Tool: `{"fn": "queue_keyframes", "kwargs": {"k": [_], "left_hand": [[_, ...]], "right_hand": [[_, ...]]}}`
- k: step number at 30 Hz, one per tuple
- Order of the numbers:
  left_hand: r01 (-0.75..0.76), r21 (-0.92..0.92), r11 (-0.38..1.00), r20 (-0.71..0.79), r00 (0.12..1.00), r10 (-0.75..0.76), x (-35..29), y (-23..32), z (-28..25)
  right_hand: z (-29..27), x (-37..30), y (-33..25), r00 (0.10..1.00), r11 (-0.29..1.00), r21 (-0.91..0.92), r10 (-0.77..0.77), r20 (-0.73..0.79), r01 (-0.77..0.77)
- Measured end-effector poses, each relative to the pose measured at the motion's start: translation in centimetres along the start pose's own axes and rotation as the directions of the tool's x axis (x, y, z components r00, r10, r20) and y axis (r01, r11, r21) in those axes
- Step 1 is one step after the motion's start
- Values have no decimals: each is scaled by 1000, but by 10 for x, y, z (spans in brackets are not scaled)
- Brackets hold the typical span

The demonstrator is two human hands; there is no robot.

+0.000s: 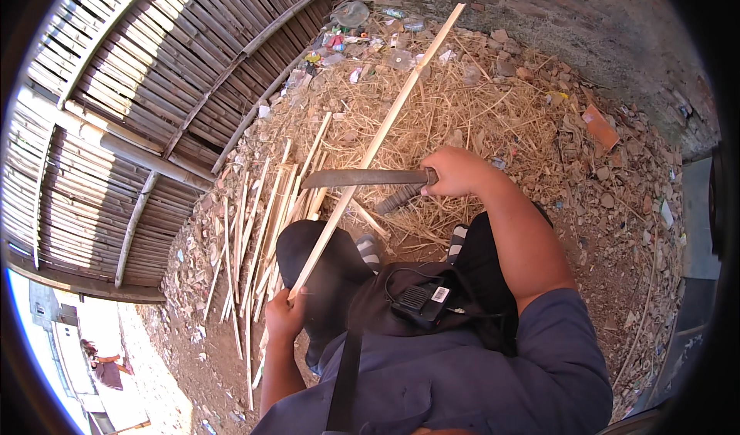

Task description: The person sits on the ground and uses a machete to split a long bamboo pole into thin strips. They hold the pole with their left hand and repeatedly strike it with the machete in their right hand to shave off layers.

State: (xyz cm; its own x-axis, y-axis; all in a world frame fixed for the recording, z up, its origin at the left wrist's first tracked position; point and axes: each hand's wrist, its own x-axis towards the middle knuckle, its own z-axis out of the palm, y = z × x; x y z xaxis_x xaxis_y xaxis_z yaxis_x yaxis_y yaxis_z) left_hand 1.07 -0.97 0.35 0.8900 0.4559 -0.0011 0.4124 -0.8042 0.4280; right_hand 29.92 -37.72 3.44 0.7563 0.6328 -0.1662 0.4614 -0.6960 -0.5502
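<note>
Outdoors, straw-littered ground spreads beneath a long pale strip slanting away; a machete crosses it midway. The right hand clasps the machete's handle, the left hand the strip's near end.

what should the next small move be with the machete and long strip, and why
Probably a light stroke of the machete outward along the long pale strip: the left hand grips the strip's near end, and the right hand holds the machete crosswise to it farther out, so this would likely lead away from the gripping hand. Whether machete and strip touch, I can't tell.
</note>
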Motion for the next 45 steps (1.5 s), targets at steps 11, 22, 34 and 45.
{"fn": "queue_keyframes", "kwargs": {"k": [11, 22, 34, 45], "left_hand": [[-50, -4, 999, -22, 998, 50, 2, 2, 3], [-2, -22, 1000, -1, 1000, 2, 1, -3, 4], [-9, -3, 1000, 2, 1000, 9, 3, -9, 4], [-7, -37, 999, 8, 1000, 8, 3, -10, 6]], "right_hand": [[-9, -7, 20, 978, 986, 71, 160, -134, -151], [-7, 0, 22, 973, 992, 67, 117, -200, -106], [6, 1, -2, 1000, 1000, 0, 23, -6, -23], [-23, -6, 31, 946, 957, 170, 265, -185, -235]]}}
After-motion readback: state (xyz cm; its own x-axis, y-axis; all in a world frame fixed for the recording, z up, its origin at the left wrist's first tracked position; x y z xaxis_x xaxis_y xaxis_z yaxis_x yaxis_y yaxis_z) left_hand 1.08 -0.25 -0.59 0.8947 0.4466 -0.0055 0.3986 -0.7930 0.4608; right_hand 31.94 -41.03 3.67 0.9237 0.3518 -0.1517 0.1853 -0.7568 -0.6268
